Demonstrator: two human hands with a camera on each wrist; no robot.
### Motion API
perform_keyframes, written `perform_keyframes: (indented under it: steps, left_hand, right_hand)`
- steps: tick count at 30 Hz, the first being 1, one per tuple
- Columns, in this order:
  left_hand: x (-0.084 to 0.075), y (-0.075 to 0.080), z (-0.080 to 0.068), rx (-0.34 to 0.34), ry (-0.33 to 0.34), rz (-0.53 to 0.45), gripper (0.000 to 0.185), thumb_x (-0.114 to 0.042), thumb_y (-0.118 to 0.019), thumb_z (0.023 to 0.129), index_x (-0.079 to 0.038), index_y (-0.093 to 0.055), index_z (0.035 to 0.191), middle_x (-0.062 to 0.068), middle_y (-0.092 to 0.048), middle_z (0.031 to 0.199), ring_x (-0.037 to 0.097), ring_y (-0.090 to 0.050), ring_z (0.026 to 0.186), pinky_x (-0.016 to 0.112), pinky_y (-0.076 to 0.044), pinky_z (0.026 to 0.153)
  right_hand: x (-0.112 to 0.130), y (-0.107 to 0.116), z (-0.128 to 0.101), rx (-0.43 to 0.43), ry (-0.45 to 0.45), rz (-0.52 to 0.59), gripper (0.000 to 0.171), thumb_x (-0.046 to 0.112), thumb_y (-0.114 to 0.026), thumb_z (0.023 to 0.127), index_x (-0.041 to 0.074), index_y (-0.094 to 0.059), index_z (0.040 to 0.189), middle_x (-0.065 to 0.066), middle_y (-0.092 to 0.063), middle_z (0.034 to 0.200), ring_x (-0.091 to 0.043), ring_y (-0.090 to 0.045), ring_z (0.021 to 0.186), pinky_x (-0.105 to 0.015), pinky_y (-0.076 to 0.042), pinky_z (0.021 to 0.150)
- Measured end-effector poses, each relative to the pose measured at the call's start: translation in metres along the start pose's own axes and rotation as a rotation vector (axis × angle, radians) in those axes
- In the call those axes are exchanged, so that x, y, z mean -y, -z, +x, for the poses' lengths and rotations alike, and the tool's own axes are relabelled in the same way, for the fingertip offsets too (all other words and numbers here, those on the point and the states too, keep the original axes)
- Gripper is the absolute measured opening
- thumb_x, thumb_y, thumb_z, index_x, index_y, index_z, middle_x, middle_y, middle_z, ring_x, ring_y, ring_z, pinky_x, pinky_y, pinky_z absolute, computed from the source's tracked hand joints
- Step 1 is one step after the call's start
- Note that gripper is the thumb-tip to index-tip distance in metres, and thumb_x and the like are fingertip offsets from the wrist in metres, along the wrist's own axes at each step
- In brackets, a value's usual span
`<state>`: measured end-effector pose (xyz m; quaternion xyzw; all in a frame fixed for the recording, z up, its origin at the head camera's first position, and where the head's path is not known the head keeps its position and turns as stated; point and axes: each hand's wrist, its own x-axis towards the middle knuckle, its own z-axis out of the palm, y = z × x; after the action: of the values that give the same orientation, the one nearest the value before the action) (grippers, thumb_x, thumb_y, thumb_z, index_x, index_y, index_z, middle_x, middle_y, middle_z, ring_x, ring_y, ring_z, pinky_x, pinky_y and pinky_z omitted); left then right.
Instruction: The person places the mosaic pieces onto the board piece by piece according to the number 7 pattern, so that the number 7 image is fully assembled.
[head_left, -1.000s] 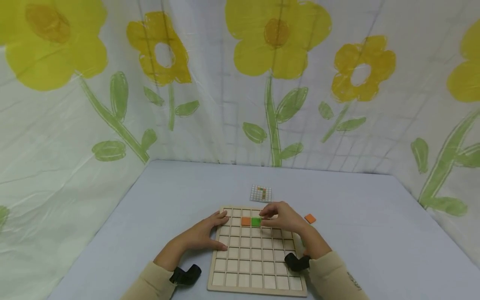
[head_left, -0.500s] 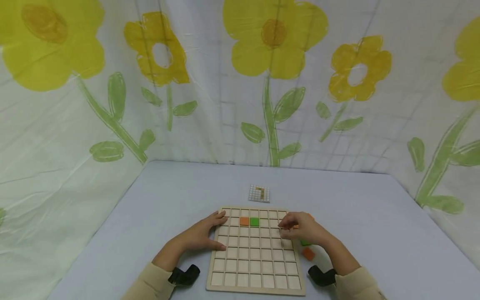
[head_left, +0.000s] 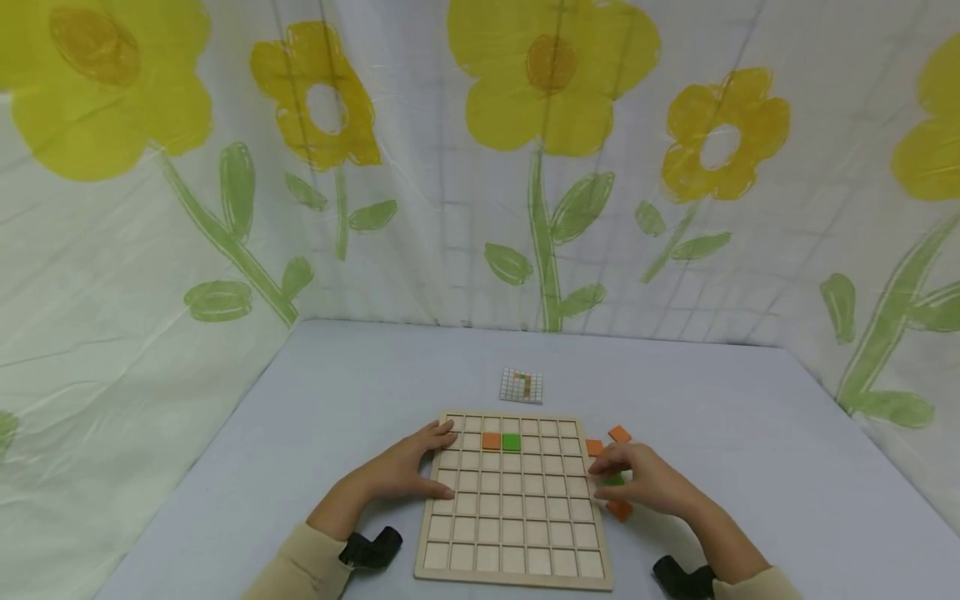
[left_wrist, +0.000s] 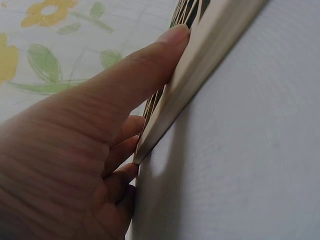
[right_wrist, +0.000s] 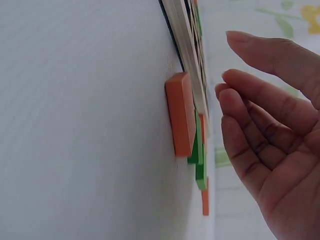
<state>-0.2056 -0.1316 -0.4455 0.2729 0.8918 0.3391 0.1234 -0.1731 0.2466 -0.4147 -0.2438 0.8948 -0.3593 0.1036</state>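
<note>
Head view: wooden grid board (head_left: 513, 533) flat on pale blue surface (head_left: 360, 392), one orange tile (head_left: 491, 442) and one green tile (head_left: 512, 442) seated side by side in second row from far edge.
Left hand (head_left: 401, 468): resting on left rim of board, fingers straight and laid along the edge – open grip, nothing pinched; confirmed in left wrist view, fingertips (left_wrist: 172, 37) against the wooden rim.
Right hand (head_left: 645, 483): just off right edge of board, hovering over loose tiles; fingers (right_wrist: 250, 85) relaxed and apart, closed on nothing, not touching any tile as far as visible.
Loose tiles: small cluster beside right rim – green loose tile (head_left: 613, 480) partly under the hand, near orange tile (head_left: 619, 510) at its near side, two more orange (head_left: 619, 434) farther away.
Pattern card (head_left: 521, 386): small gridded card beyond the board, apart from it.
Risk: tiles lying close together and partly overlapped, so easy to take two at once or wrong colour; thin flat tile hard to lift, may slip from fingertips; possible knock on board shifting the seated tiles if left hand loosens.
Writing: none readable – card too small, no brand or label visible on board or tiles.
</note>
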Motion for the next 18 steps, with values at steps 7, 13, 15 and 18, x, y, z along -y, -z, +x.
perform_keyframes:
  steps: [7,13,15,18]
  left_hand:
    - [-0.001,0.0,0.0,-0.002,-0.001,-0.001,0.087,-0.046,-0.076,0.068,-0.012,-0.039,0.14,0.005,-0.023,0.152,0.032,-0.011,0.141,0.055,-0.018,0.11]
    - [-0.001,0.0,0.0,0.003,-0.001,-0.003,0.087,-0.045,-0.076,0.068,-0.013,-0.039,0.14,0.005,-0.022,0.152,0.032,-0.011,0.141,0.055,-0.018,0.109]
    - [-0.001,0.0,0.0,0.003,0.002,-0.001,0.087,-0.046,-0.076,0.068,-0.013,-0.039,0.14,0.005,-0.022,0.152,0.032,-0.012,0.141,0.055,-0.019,0.109]
    - [-0.001,0.0,0.001,0.004,0.004,0.0,0.088,-0.046,-0.076,0.068,-0.013,-0.038,0.14,0.005,-0.022,0.152,0.033,-0.012,0.141,0.056,-0.019,0.109]
  right_hand:
    - [-0.011,0.003,-0.017,0.01,0.019,0.067,0.028,0.026,-0.072,0.078,0.006,-0.067,0.097,-0.005,-0.065,0.096,-0.005,-0.06,0.084,-0.022,-0.05,0.076]
    - [-0.018,0.005,-0.026,0.035,0.037,0.072,0.025,0.027,-0.072,0.079,0.011,-0.068,0.098,-0.002,-0.064,0.098,-0.006,-0.059,0.086,-0.022,-0.05,0.076]
    - [-0.02,0.006,-0.028,0.041,0.043,0.08,0.025,0.026,-0.072,0.078,0.011,-0.069,0.099,-0.002,-0.064,0.099,-0.006,-0.06,0.086,-0.023,-0.05,0.076]
    - [-0.022,0.005,-0.029,0.049,0.052,0.083,0.024,0.024,-0.072,0.078,0.012,-0.069,0.099,-0.002,-0.065,0.099,-0.005,-0.059,0.088,-0.022,-0.05,0.076]
